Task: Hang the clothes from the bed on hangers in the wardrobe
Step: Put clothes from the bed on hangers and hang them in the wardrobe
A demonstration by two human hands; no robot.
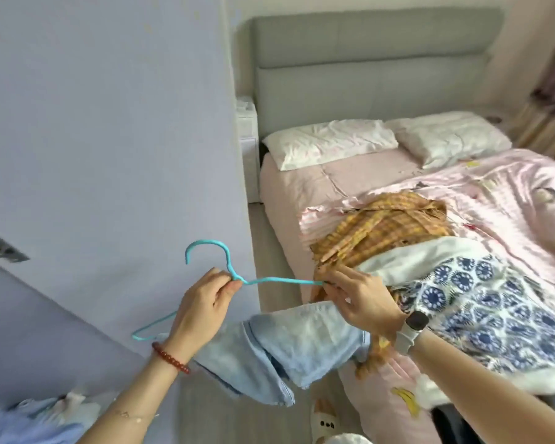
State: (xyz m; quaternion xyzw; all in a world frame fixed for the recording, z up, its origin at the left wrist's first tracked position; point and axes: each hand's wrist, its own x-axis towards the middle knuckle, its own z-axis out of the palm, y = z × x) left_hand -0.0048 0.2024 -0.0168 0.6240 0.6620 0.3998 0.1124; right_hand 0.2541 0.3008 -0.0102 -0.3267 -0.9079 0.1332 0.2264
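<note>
Here the left hand (202,302) pinches the thin turquoise wire hanger (228,274) at its neck, long axis running left to right; the right hand (356,299) grips its right tip against the orange checked garment (382,232) on the pink-quilted bed (494,200), just beyond.

- Both forearms are bare, with no sleeves in view.
- The left hand (202,302) has a bracelet (170,358) of round reddish-brown beads around the wrist.
- The right hand (359,299) has a smartwatch (412,328) on the wrist: dark, rounded-square face, pale grey band.
- No rings or gloves show on the fingers.
</note>
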